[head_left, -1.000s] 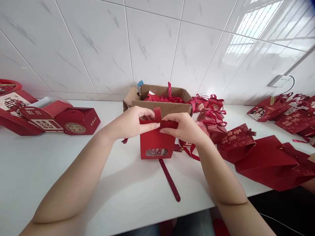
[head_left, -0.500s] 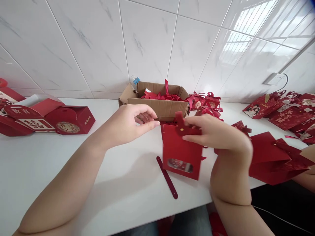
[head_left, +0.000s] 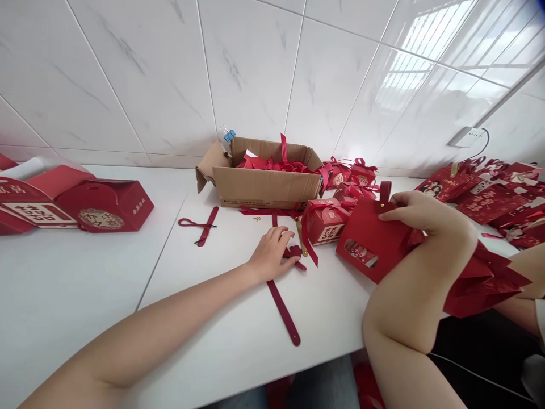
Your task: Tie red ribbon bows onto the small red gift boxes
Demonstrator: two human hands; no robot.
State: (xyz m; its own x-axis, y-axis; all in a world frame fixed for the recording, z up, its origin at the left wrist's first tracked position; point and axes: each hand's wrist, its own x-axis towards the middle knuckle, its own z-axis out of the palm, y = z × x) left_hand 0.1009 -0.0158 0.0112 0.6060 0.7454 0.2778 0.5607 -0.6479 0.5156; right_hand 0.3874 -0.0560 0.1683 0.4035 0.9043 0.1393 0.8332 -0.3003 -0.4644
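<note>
My right hand (head_left: pixel 419 215) is closed on the top edge of a red gift bag (head_left: pixel 374 236), beside its strap and gold stud. The bag is tilted, with an oval window low on its front. My left hand (head_left: pixel 272 254) rests low over the table, its fingers bent and apart. Close to its thumb and fingertips lies a dark red flower-ended piece (head_left: pixel 293 251); whether they touch I cannot tell. A long dark red strap (head_left: pixel 284 312) runs from under this hand towards the table's front edge.
Behind stands a cardboard box (head_left: pixel 268 184) of red ribbons. A small red box (head_left: pixel 324 222) sits beside it. Red boxes (head_left: pixel 113 207) stand at left, with a cord and strap (head_left: pixel 206 227) nearer. More gift bags (head_left: pixel 489 199) lie at right, where another person's arm (head_left: pixel 525 267) shows.
My right hand has carried the gift bag rightwards, uncovering the small red box and straps. My left hand has come down from mid-air towards the strap pieces. The view has shifted slightly.
</note>
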